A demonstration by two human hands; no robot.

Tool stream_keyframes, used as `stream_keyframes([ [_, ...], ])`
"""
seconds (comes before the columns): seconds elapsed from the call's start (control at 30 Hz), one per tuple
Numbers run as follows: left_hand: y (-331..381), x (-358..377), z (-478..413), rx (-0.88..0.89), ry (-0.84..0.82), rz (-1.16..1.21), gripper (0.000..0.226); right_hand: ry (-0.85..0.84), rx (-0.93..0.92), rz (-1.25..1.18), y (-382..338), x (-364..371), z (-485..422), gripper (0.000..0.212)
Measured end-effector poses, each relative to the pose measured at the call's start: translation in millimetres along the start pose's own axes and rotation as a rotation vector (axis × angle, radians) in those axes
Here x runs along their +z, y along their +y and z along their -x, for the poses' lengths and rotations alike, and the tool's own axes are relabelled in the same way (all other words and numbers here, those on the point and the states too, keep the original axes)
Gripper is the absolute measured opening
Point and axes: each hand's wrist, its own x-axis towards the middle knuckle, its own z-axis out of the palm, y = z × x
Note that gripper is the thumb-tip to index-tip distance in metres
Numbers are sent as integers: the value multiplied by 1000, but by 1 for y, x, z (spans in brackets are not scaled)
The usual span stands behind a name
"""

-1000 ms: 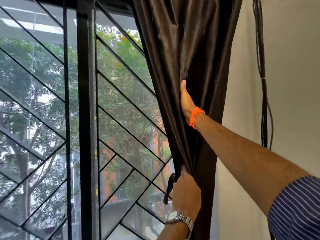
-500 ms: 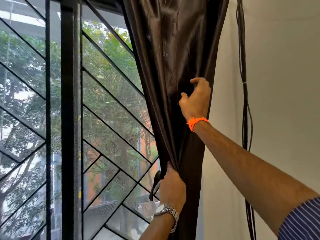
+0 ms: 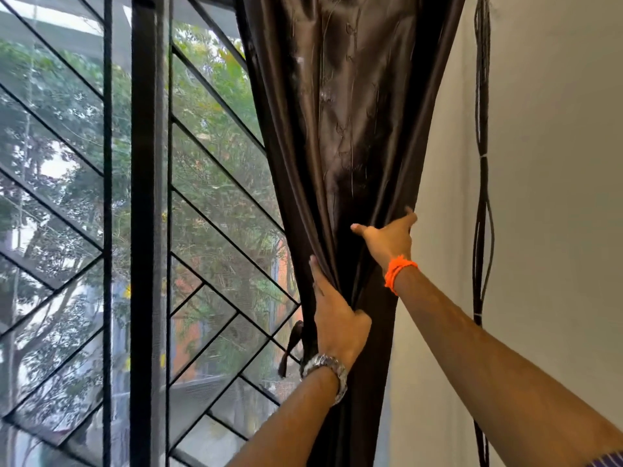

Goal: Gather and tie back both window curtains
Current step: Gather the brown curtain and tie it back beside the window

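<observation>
A dark brown shiny curtain (image 3: 350, 106) hangs at the right side of the window, bunched into a narrow waist. My left hand (image 3: 337, 318), with a metal watch on the wrist, clasps the gathered folds from the left at that waist. My right hand (image 3: 391, 239), with an orange band on the wrist, reaches round the curtain's right edge just above; its thumb lies on the front and its fingers go behind the cloth. A dark tie-back strap end (image 3: 291, 345) dangles just left of my left wrist. Only this one curtain is in view.
A window with a black frame post (image 3: 143, 230) and diagonal black grille bars (image 3: 222, 183) fills the left, with trees outside. A plain pale wall (image 3: 556, 197) lies to the right, with a bundle of dark cables (image 3: 482, 163) hanging down it.
My right hand has slid down the curtain from higher up to just above my left hand, wrapping round the right edge. My left hand has kept its hold at the waist.
</observation>
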Motion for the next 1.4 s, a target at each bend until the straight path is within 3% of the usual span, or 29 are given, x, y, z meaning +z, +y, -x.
stream_keyframes([
  [0.23,41,-20,-48,84,87,197,102,-48,0,101,11,-6,-1,79],
  [0.37,65,-36,-88,91,171,176,98,-58,-81,139,6,-9,-1,63],
  [0.6,96,-64,-133,160,237,36,94,-62,-226,182,-15,-7,-5,71],
  [0.77,106,-67,-139,179,146,-12,99,-163,-243,335,-33,8,1,88],
  [1.17,109,-116,-145,220,-16,-40,76,-291,-426,325,-84,68,35,77],
  [1.4,85,-179,-147,162,81,-32,61,-382,-492,242,-96,115,85,82],
])
